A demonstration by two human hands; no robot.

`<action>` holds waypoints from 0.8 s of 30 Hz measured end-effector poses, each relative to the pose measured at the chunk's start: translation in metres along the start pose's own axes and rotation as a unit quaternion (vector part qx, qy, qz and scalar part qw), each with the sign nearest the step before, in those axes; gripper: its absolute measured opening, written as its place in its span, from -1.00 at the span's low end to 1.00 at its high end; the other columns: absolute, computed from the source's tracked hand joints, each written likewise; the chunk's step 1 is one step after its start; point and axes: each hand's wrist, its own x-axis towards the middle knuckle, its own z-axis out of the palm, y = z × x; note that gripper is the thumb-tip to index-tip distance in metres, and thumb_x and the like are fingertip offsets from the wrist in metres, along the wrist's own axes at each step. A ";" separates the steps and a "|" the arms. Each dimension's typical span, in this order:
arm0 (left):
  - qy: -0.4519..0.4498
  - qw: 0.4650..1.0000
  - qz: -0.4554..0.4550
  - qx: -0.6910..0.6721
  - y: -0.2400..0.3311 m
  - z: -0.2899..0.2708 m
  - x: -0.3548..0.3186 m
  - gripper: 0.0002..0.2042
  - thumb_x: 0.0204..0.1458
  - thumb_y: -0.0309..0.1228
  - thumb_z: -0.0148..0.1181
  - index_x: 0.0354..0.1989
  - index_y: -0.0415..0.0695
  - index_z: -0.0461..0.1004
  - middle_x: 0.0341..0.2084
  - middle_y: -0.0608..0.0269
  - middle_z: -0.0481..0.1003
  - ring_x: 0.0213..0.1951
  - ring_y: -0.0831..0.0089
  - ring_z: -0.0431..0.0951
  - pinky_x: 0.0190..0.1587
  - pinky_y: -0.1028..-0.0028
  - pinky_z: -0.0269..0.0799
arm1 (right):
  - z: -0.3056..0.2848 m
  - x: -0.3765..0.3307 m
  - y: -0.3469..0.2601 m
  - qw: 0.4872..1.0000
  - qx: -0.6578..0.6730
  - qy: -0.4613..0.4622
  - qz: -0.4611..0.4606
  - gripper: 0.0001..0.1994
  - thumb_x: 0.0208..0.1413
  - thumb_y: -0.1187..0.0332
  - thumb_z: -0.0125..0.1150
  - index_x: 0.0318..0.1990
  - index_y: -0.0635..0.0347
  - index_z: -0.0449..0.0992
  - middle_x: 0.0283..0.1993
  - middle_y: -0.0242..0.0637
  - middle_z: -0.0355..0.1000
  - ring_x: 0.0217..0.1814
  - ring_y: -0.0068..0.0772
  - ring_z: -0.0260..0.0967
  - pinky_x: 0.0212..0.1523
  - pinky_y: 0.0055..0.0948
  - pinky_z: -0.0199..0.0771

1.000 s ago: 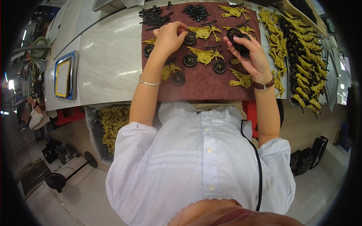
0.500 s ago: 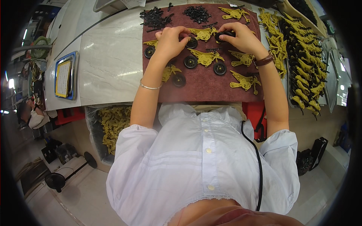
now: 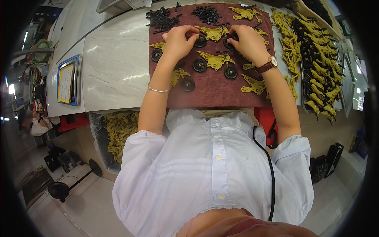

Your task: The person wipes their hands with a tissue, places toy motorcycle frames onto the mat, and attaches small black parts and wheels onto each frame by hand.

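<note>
Between my hands lies a yellow toy motorcycle body (image 3: 214, 34) with a black handlebar and a black wheel (image 3: 200, 41) at its left end. My left hand (image 3: 180, 41) is closed in a pinch at that left end, its fingertips against the toy. At the other end, my right hand (image 3: 249, 44) grips another black wheel (image 3: 227, 42) beside the front fork; the fingers partly cover it. Just nearer to me sits a second toy motorcycle (image 3: 215, 61) with wheels at both ends.
A dark red cloth (image 3: 215, 93) carries more yellow bodies (image 3: 254, 85) and heaps of small black parts (image 3: 206, 14). At the right are loose yellow bodies (image 3: 287, 41) and a packed stack of yellow-black toys (image 3: 321, 67). A blue-rimmed tray (image 3: 78, 80) lies left; a bin of yellow parts (image 3: 121, 132) stands below.
My right hand has turned and shifted left, bringing the wheel in against the toy's front end. The left hand has stayed nearly in place.
</note>
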 end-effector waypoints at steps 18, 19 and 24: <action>0.079 0.996 0.025 0.022 -0.003 0.010 0.002 -0.83 -0.03 -0.29 0.15 -0.30 0.00 0.61 -0.40 0.25 0.61 -0.33 0.32 0.59 -0.23 0.30 0.14 | -0.048 -0.108 0.010 0.804 0.563 -0.074 0.177 -0.79 0.09 0.43 0.17 -0.12 0.28 0.52 -0.17 -0.29 0.52 -0.21 -0.58 0.46 -0.30 -0.65 0.40; 0.081 0.996 0.029 0.020 -0.007 0.011 0.002 -0.81 -0.05 -0.29 0.16 -0.28 0.00 0.60 -0.39 0.23 0.60 -0.38 0.30 0.58 -0.23 0.28 0.14 | -0.050 -0.115 0.009 0.864 0.486 -0.064 0.116 -0.79 0.07 0.43 0.19 -0.14 0.28 0.55 -0.17 -0.28 0.51 -0.18 -0.54 0.46 -0.24 -0.61 0.40; 0.066 0.998 0.005 0.018 0.004 0.010 0.000 -0.88 -0.09 -0.32 0.24 -0.37 0.03 0.61 -0.54 0.37 0.57 -0.28 0.33 0.51 -0.17 0.29 0.07 | -0.042 -0.139 -0.009 0.888 0.435 -0.075 0.130 -0.81 -0.06 0.34 0.34 -0.29 0.22 0.59 -0.42 -0.25 0.52 -0.40 -0.40 0.42 -0.34 -0.45 0.36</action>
